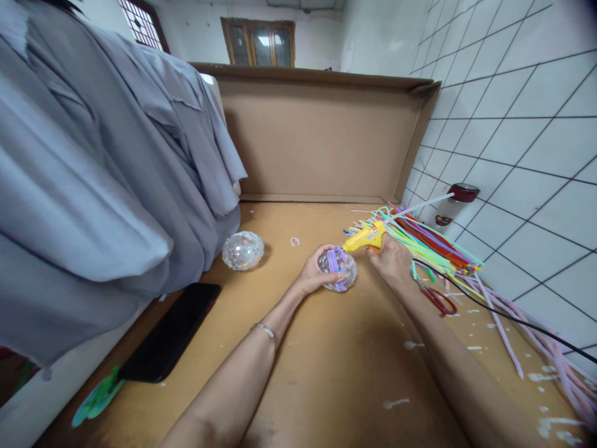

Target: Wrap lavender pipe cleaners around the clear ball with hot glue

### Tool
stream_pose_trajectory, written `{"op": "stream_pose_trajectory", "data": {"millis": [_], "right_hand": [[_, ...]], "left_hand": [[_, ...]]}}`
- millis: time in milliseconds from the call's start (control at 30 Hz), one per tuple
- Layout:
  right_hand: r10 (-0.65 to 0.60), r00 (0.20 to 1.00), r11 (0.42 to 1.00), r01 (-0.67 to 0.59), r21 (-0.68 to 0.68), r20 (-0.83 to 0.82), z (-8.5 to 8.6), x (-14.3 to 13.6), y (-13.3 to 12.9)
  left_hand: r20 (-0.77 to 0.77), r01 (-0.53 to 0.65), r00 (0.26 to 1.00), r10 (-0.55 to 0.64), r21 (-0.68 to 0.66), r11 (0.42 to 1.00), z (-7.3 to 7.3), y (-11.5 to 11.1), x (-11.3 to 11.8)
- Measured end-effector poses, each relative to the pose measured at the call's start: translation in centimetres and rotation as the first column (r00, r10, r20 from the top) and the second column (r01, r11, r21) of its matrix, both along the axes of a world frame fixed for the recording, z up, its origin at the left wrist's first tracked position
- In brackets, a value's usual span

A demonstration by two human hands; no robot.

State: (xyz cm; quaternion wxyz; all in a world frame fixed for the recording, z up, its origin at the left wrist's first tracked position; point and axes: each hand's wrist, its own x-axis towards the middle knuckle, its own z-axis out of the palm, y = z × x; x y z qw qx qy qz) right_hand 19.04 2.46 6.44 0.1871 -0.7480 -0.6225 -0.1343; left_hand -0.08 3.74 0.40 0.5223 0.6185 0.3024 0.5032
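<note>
My left hand [313, 271] is closed around a clear, faceted plastic ball [349, 269] with small coloured bits inside. Purple fuzzy strips [333, 260] run across that ball. In my right hand [392, 258] is a yellow hot glue gun [366, 239], its nozzle at the top of the ball beside the purple strips. A whitish glue stick [422, 203] juts from the gun's back end. Farther left on the table lies a second clear faceted piece [243, 251], apart from both hands. Between them rests a small pale curved strip [295, 241].
Many coloured pipe cleaners [429, 242] are heaped at the right, near red-handled scissors [438, 300] and a black cord [504, 311]. A lidded jar [459, 202] stands by the tiled wall. A cardboard panel [317, 140] closes the back. A black phone-like slab [170, 333] and grey cloth [121, 162] are left.
</note>
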Motion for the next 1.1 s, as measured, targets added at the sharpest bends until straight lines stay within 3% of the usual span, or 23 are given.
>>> {"op": "stream_pose_trajectory", "data": {"millis": [467,833,1100], "right_hand": [[0.029,0.999,0.999,-0.03,-0.016,-0.029,0.39,0.13,-0.05],[0.016,1.0,0.997,-0.014,0.074,-0.02,-0.11,0.07,-0.12],[0.006,1.0,0.998,-0.005,0.061,-0.016,-0.11,0.03,-0.07]], "left_hand": [[-0.027,-0.013,1.0,0.014,0.031,0.999,-0.03,0.08,-0.02],[-0.005,-0.007,1.0,0.007,-0.006,1.0,0.07,0.03,0.06],[0.019,0.01,1.0,-0.01,-0.022,1.0,0.03,-0.01,0.09]]}}
